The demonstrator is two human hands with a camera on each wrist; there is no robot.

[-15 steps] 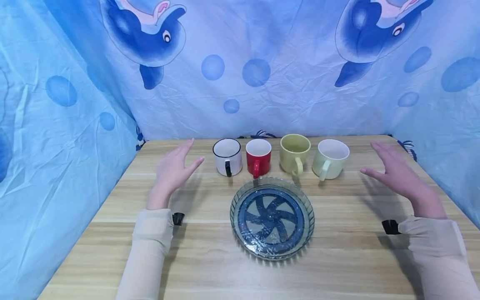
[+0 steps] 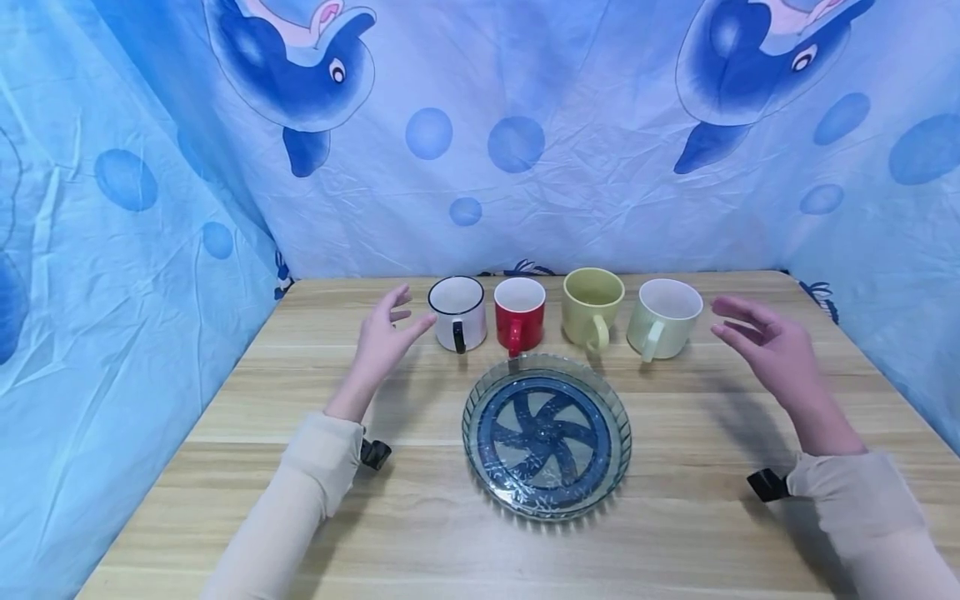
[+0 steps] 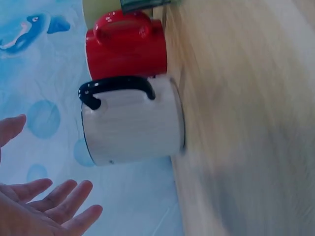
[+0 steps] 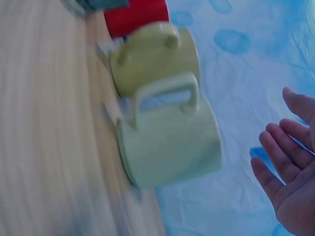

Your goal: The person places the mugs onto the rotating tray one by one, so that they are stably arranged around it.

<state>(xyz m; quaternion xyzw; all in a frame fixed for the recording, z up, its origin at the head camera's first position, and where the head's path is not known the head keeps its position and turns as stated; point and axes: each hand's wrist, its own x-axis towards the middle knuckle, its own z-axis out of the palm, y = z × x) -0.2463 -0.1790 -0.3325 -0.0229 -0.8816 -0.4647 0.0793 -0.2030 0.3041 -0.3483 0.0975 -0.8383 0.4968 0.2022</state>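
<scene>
Four would exceed the count, so several mugs stand in a row near the table's back edge. At the left is a white mug with black rim and handle (image 2: 468, 323); my left hand (image 2: 382, 340) hovers just left of it, fingers apart and holding nothing. Beside that stands a red mug (image 2: 528, 329), then an olive-yellow mug (image 2: 581, 312). The pale green mug (image 2: 663, 325) ends the row, its handle toward me. My right hand (image 2: 776, 350) is to its right, thumb and fingers loosely bent around nothing. Both wrist views show gaps between hand and mug.
A clear ribbed glass dish (image 2: 621, 467) with a dark blue swirl inside lies in front of the mugs on the wooden table (image 2: 420, 533). A blue dolphin-print cloth (image 2: 360, 217) hangs behind and at both sides.
My left hand has moved right toward the white mug. The right hand has come left toward the pale green mug, its fingers bending more. The mugs and dish stay put.
</scene>
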